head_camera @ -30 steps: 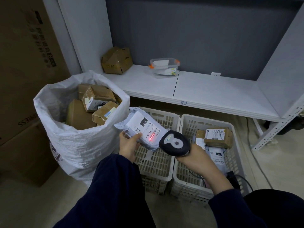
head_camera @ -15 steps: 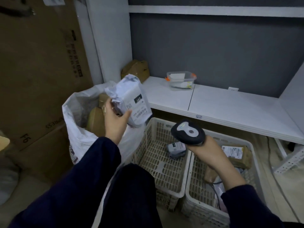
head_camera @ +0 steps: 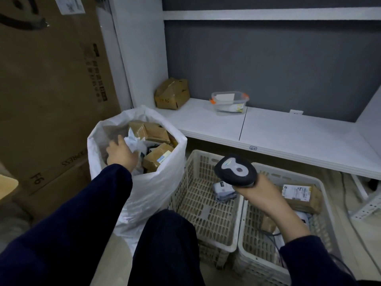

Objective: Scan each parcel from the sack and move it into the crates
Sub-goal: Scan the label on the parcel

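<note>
The white woven sack (head_camera: pixel 156 193) stands at the left, open and holding several brown parcels (head_camera: pixel 153 133). My left hand (head_camera: pixel 121 153) reaches down into its mouth, fingers curled on a crumpled white poly parcel (head_camera: pixel 134 141). Over the two white crates, my right hand (head_camera: pixel 261 195) grips the black and grey barcode scanner (head_camera: pixel 236 170). The left crate (head_camera: pixel 191 162) holds one small grey parcel (head_camera: pixel 223 190). A brown labelled parcel (head_camera: pixel 303 195) and other parcels lie in the right crate (head_camera: pixel 288 178), partly hidden by my arm.
A white shelf (head_camera: pixel 268 131) runs behind the crates, carrying a dented cardboard box (head_camera: pixel 172 96) and a clear plastic tub (head_camera: pixel 228 102). Big cardboard cartons (head_camera: pixel 51 89) stand at the left. My knee (head_camera: pixel 165 244) is in front of the crates.
My left hand lifted the white parcel away from the scanner, up over the sack, then down into the sack's mouth. The scanner stayed above the crates, its red light gone from the label.
</note>
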